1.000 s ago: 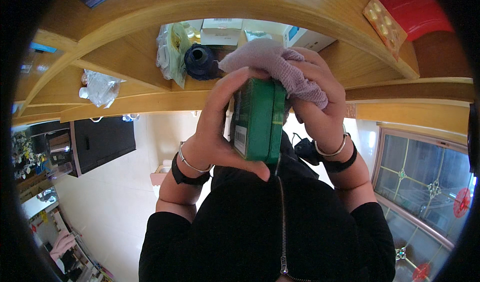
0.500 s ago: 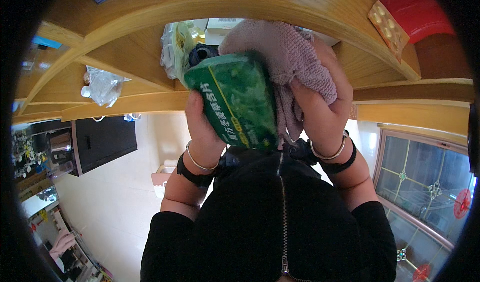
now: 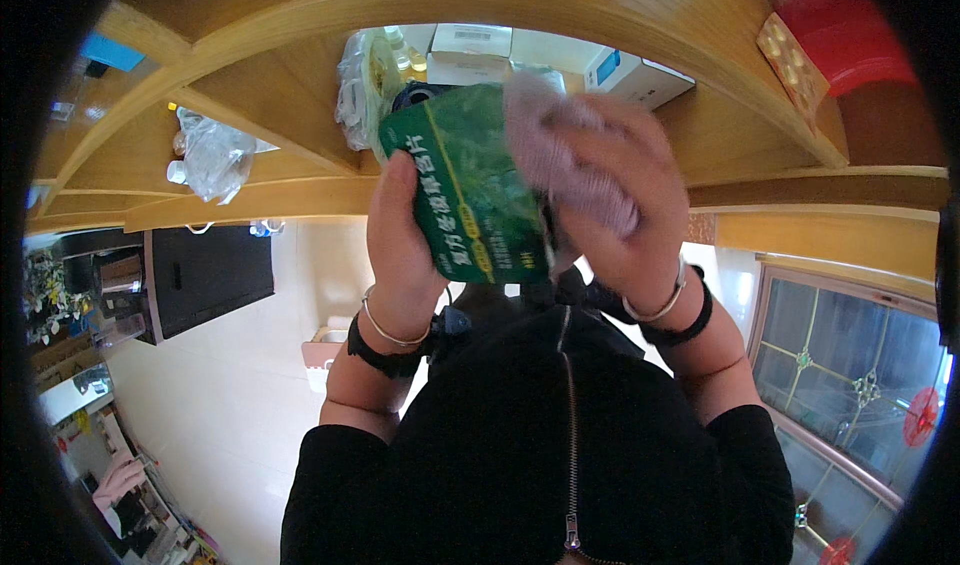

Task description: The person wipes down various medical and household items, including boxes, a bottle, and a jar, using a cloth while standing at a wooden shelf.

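A green box (image 3: pixel 470 190) with pale lettering and a yellow stripe is tilted in front of the shelf. My left hand (image 3: pixel 400 250) grips its left side, thumb across the printed face. A pinkish-grey cloth (image 3: pixel 565 150) is bunched in my right hand (image 3: pixel 635 180), whose fingers curl round it. Slightly blurred, the cloth presses against the box's right edge and upper corner. The box's far side and the fingers of my left hand behind it are hidden.
Behind the box, the wooden shelf holds a clear plastic bag (image 3: pixel 358 95), small bottles (image 3: pixel 405 53) and white boxes (image 3: pixel 470 53). Left is another bagged item (image 3: pixel 215 160). A blister pack (image 3: pixel 790 60) leans by a red object (image 3: pixel 845 30) at right. The curved shelf edge (image 3: pixel 480 5) runs overhead.
The cloth has been drawn tighter into my right hand and moved onto the box's right edge. The box is turned slightly more upright. More of the white boxes behind shows.
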A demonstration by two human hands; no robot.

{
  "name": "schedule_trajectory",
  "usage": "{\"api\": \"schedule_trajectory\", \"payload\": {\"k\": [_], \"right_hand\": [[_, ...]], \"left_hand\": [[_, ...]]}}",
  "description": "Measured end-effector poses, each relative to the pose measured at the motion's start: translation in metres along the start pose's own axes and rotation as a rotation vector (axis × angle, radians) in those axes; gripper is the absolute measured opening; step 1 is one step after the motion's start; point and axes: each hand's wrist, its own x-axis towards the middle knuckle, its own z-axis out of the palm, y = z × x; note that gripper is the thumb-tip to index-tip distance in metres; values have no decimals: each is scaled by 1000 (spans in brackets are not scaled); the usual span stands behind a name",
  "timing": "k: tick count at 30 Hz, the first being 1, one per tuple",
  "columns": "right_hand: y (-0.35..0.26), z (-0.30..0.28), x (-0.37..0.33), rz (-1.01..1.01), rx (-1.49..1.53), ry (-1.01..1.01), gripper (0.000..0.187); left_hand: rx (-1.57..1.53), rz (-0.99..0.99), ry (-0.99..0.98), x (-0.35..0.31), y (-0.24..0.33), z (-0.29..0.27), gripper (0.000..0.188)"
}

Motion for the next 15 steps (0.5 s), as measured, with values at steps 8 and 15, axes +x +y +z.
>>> {"api": "schedule_trajectory", "payload": {"k": [8,15], "right_hand": [[4,18,-30,25,-60,-33,45],[9,15,-9,29,-136,-85,44]], "left_hand": [[129,204,92,4,9,17,41],[-43,185,-270,6,5,26,66]]}}
